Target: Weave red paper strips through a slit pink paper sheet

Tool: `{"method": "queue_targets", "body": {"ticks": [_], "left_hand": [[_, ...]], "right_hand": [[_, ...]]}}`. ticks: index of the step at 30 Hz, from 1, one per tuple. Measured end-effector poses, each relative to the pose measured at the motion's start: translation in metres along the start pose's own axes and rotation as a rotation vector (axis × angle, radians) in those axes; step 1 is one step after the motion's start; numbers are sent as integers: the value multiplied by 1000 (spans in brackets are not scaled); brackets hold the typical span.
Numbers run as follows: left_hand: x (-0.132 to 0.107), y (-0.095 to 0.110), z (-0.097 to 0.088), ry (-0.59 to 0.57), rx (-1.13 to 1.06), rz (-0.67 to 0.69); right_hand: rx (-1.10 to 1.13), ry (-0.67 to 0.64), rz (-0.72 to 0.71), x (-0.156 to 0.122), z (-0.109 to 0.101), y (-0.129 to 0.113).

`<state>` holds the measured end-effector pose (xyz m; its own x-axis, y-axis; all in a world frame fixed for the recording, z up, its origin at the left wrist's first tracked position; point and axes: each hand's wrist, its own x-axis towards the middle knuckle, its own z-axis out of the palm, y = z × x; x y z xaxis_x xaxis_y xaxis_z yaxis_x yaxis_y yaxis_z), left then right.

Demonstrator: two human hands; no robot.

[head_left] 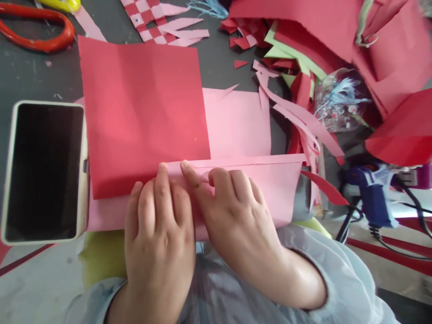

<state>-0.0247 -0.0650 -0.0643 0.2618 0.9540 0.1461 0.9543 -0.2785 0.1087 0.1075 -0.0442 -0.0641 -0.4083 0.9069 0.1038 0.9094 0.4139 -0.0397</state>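
A pink paper sheet (pixel 243 130) lies across the dark table with its near edge folded up into a long flap (pixel 280 180). My left hand (pixel 158 234) rests flat on the flap, fingers pressed together along the crease. My right hand (pixel 232 211) lies beside it, index fingertip pushing down on the fold line, the other fingers curled. A red paper sheet (pixel 141 112) lies on top of the pink one, just beyond my fingertips.
A phone (pixel 45 171) with a dark screen lies at the left. Red scissors (pixel 37 27) sit at the far left corner. A red-and-pink woven strip piece (pixel 151 20) lies behind. Paper scraps (pixel 303 67) pile at the right, by a blue glue gun (pixel 374 193).
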Motion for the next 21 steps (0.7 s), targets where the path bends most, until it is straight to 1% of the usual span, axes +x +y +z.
{"method": "queue_targets", "body": {"ticks": [3,7,10,14,16,19,21], "left_hand": [[0,-1,1,-5,-8,3],[0,-1,3,28,-21,-13],[0,-1,4,27,-21,-24],[0,-2,5,43,-13,-13],[0,-2,5,46,-17,-7],[-1,-2,5,39,0,14],[-1,-2,5,51,19,36]], "right_hand": [[-40,-9,15,-3,0,1],[-40,-2,31,-5,1,2],[-45,-7,47,-6,0,3],[-61,-13,29,-8,-4,6],[-67,-13,-5,-8,-7,8],[-38,23,-56,-7,-10,13],[-8,84,-57,-5,-9,17]]}}
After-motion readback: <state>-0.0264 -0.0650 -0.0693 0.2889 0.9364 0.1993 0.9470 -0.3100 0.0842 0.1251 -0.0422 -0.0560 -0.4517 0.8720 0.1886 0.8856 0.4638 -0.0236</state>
